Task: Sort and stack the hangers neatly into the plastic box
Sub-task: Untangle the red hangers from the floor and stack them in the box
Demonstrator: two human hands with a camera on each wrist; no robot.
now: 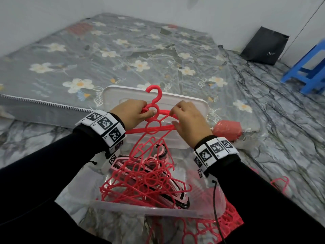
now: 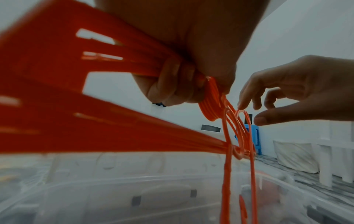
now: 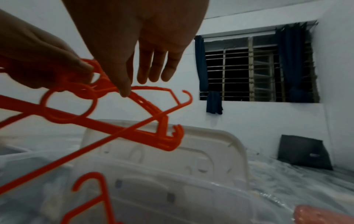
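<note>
My left hand grips a bundle of red hangers by the necks, hooks up, above the clear plastic box. In the left wrist view my left hand's fingers curl round the red hangers. My right hand is beside it, fingers fairly straight, thumb tip touching a shoulder of the red hangers in the right wrist view; my right hand holds nothing. One hanger dangles from the bundle into the box. Inside lies a tangled pile of red, pink and black hangers.
The box's white lid stands behind it against a floral mattress. More red hangers lie on the floor in front and to the right. A red bundle, a blue stool and a black bag are at right.
</note>
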